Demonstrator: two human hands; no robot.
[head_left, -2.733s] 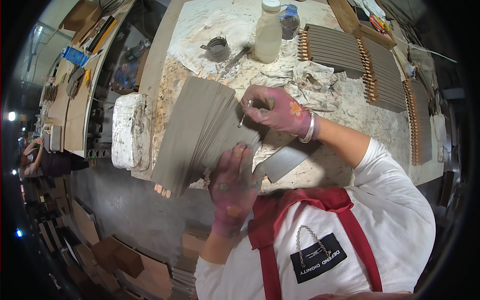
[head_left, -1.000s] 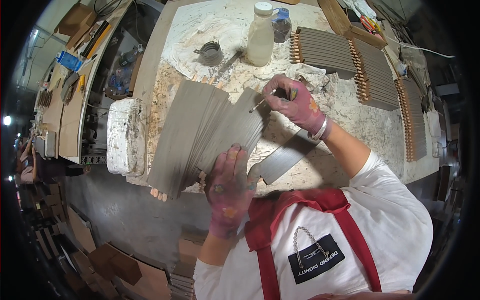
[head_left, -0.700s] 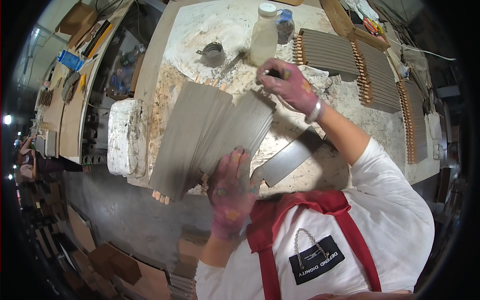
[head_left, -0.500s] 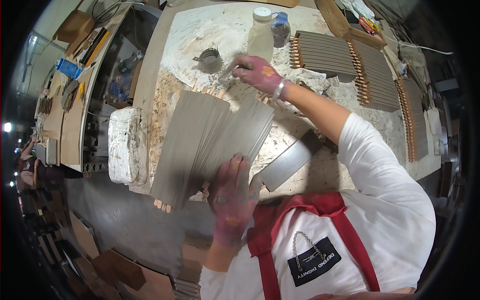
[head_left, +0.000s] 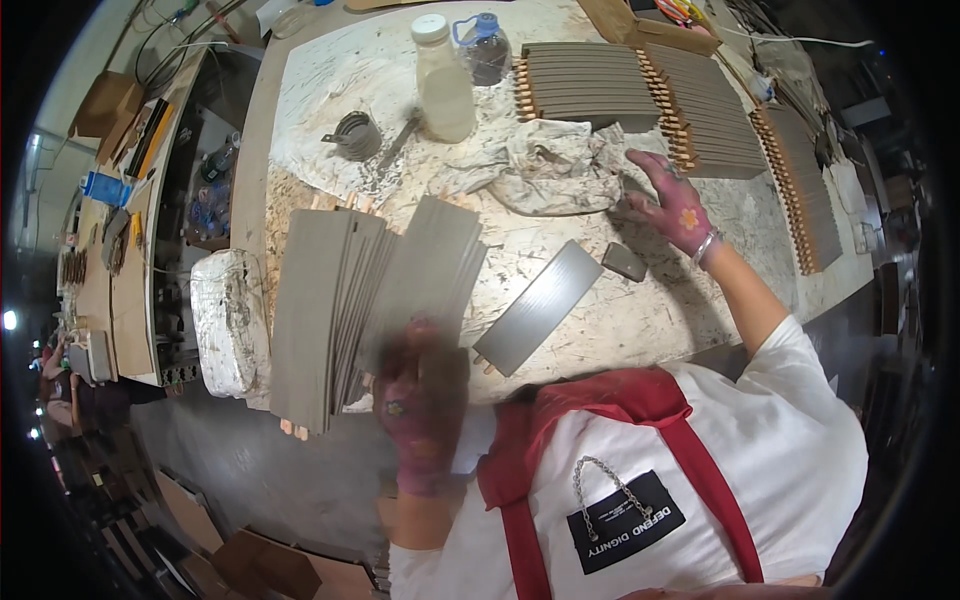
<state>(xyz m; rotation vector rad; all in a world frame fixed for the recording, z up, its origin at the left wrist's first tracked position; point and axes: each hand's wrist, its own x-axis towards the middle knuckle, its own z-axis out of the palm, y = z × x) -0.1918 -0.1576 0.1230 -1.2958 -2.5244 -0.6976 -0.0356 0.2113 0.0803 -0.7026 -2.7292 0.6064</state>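
Observation:
My left hand (head_left: 420, 410), in a purple-pink glove, is smeared by motion at the near end of the right part of a fanned stack of grey slats (head_left: 425, 260). Whether its fingers grip the slats cannot be made out. Out to the right, my right hand (head_left: 678, 205) has its fingers apart, with nothing in them. It is beside a stained white rag (head_left: 560, 175), above and right of a small dark grey block (head_left: 625, 262). A single grey slat (head_left: 540, 310) with a shiny face lies between the fanned stack and that block.
A metal cup (head_left: 355, 136), a dark grey flat tool (head_left: 405, 130), a white-capped bottle (head_left: 444, 90) and a blue-topped jug (head_left: 488, 55) stand or lie at the back. Stacked slats (head_left: 590, 85) with wooden tips fill the back right. A wrapped white block (head_left: 230, 322) sits left.
My right hand has moved right, from near the cup to beyond the rag. The flat tool it held now lies between cup and bottle. The whole view has shifted.

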